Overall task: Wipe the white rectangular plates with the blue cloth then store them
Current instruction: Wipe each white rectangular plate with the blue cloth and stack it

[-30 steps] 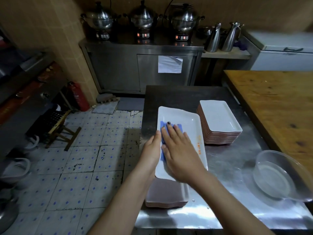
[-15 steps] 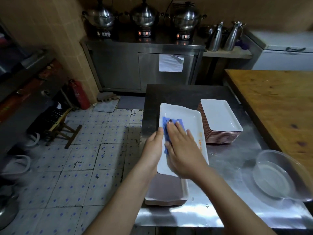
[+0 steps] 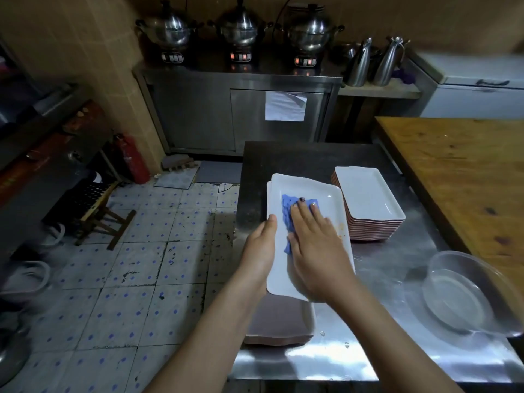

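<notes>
A white rectangular plate is held above a lower stack of plates at the steel table's left edge. My left hand grips its left rim, thumb on top, fingers hidden beneath. My right hand lies flat with straight fingers on the blue cloth, pressing it into the plate's middle. The plate's right rim carries an orange mark. A second stack of white plates with reddish undersides stands just to the right.
A clear plastic bowl sits at the steel table's right front. A wooden counter borders the table on the right. Tiled floor with a stool and a red extinguisher lies left; pots and jugs stand behind.
My right hand has slid the blue cloth farther up the plate, away from me. My left hand keeps its hold on the left rim.
</notes>
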Available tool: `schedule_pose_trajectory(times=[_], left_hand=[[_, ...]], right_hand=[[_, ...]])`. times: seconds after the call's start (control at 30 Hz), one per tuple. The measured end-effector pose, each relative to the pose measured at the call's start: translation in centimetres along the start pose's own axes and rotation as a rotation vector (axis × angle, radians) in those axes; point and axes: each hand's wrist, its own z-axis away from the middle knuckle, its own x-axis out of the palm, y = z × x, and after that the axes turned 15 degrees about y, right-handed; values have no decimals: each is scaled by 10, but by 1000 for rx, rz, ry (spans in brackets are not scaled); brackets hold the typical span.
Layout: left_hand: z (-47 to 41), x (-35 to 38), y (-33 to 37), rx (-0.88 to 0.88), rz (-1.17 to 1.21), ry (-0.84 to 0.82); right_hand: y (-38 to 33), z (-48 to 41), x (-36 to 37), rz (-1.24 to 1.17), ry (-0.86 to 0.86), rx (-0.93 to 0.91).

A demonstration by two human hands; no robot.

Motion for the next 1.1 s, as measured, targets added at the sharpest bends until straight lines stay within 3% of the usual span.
schedule_pose_trajectory(times=[0.17,0.4,0.5,0.8,1.1], left_hand=[[-4,-8,3,-14,26,16],[-7,-10,0,-2,6,75],[-5,-7,-3,10,-3,54],[-6,-13,-5,0,-15,52],[-7,-21,-14,-32,-11,40]], right_hand=[[21,6,6,149,56,69],[-3,21,28,-20,-41,24],[-5,7,9,-195,49,216],[-8,6,-6,-307,202,449],[-7,4,-8,-567,104,647]])
